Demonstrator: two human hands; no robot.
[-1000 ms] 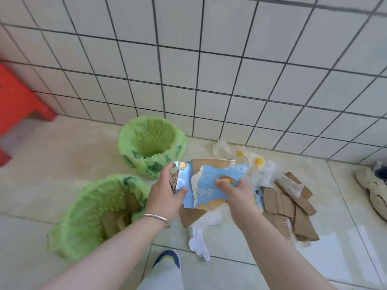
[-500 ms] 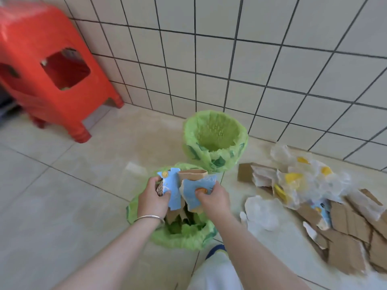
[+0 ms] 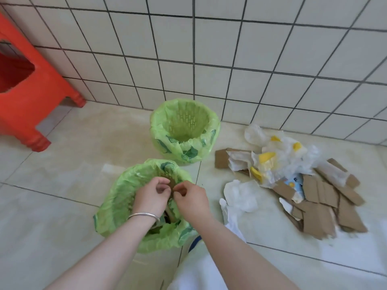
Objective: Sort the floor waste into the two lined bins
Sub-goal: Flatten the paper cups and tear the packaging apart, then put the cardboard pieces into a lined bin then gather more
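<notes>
Two bins lined with green bags stand on the tiled floor. Both my hands hover over the near bin [image 3: 117, 197], which holds brown cardboard [image 3: 172, 183] partly hidden beneath them. My left hand [image 3: 151, 196], with a bracelet on the wrist, and my right hand [image 3: 190, 198] have loosely curled fingers and hold nothing. The far bin [image 3: 159, 130] by the wall looks empty. To the right lies the waste pile: torn cardboard pieces [image 3: 326, 206], clear plastic bags with yellow patches [image 3: 278, 155], a white plastic bag [image 3: 238, 195] and a blue printed scrap [image 3: 294, 183].
A red plastic stool [image 3: 27, 97] stands at the left against the white tiled wall [image 3: 209, 49]. My white-clad leg [image 3: 201, 266] and a shoe tip sit just below the near bin. Bare floor tiles stretch to the left of the bins.
My hands carried the blue and brown cardboard pieces from the pile over the near bin and let them go; the pieces have dropped inside and both hands are empty.
</notes>
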